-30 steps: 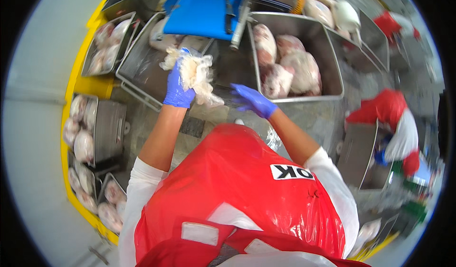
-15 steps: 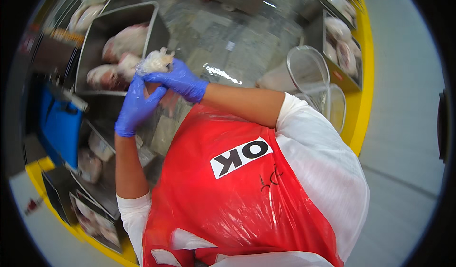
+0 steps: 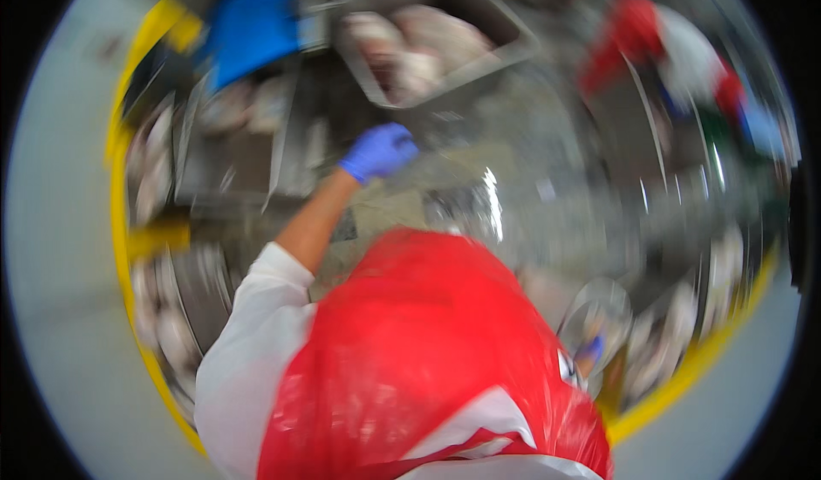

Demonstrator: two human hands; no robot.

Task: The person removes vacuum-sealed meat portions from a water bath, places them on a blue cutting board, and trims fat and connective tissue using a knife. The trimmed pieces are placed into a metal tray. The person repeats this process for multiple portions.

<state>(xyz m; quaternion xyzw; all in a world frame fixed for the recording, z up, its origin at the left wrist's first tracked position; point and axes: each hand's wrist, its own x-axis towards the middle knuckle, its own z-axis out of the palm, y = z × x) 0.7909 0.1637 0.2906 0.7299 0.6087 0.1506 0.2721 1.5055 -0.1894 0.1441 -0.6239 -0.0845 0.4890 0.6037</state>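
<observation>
My left hand (image 3: 379, 153), in a blue glove, is held out over the floor below a metal tub (image 3: 369, 82). Its fingers are curled in and I see nothing in them. Large pale and reddish pieces of meat (image 3: 419, 48) lie in that tub. Low on the right, past my red apron, my right hand (image 3: 591, 348) is at the clear round container (image 3: 623, 299). Only a small blurred part of its blue glove shows, and the apron hides the arm. Whether it holds anything cannot be made out.
More metal tubs with meat (image 3: 244, 108) stand at the left beside a blue panel (image 3: 256, 23). A yellow edge (image 3: 128, 266) runs along the left. At the far right a person in red and white (image 3: 684, 53) stands by metal carts (image 3: 629, 121). The floor (image 3: 556, 198) looks wet.
My body has turned and the view has swung round. My hands, together on a plastic-wrapped pale thing before, are now far apart. My right hand has gone down to the clear container.
</observation>
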